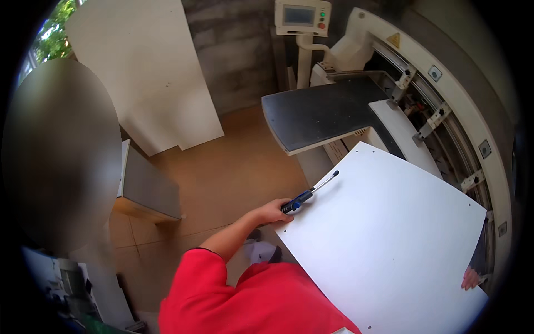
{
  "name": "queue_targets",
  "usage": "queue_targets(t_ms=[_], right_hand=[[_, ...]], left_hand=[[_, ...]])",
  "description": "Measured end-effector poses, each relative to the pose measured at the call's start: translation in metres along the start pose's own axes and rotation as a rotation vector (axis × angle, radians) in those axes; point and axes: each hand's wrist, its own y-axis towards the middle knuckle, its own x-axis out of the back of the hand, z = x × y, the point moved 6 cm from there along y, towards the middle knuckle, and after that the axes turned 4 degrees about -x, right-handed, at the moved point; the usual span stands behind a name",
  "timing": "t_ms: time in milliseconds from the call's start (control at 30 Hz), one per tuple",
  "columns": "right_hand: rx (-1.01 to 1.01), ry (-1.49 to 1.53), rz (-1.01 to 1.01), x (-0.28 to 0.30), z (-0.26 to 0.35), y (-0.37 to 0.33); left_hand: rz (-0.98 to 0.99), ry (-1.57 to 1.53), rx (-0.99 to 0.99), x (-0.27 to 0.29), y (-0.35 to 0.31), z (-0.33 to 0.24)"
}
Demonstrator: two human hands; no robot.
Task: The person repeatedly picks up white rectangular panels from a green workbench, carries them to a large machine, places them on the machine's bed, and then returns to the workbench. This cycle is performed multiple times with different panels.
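In the head view, your left hand (271,212) is curled round the handle of one blue-and-black air gun (299,201) at the left edge of one white panel (389,228), right in front of you. The panel's near end is cut off; at least five dark holes (469,205) show. Your right hand (470,278) is mostly hidden at its right edge, so its grip cannot be told. A blur covers the left.

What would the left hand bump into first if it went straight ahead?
Probably the white panel: its edge is right by the left hand, which holds a blue-and-black tool. Whether hand and panel touch is hard to tell.
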Motion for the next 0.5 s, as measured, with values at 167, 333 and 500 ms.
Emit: queue_targets(t_ms=[167, 333, 500], right_hand=[[-0.075, 0.042, 0.213, -0.148, -0.071, -0.074], [-0.176, 0.087, 0.41, -0.299, -0.157, -0.177], [-0.328, 0.114, 0.608, -0.444, -0.247, -0.282]], left_hand=[[-0.258, -0.125, 0.161, 0.126, -0.101, 0.071], [-0.423, -0.289, 0.222, 0.238, -0.195, 0.118], [-0.52, -0.498, 0.222, 0.3, -0.251, 0.187]])
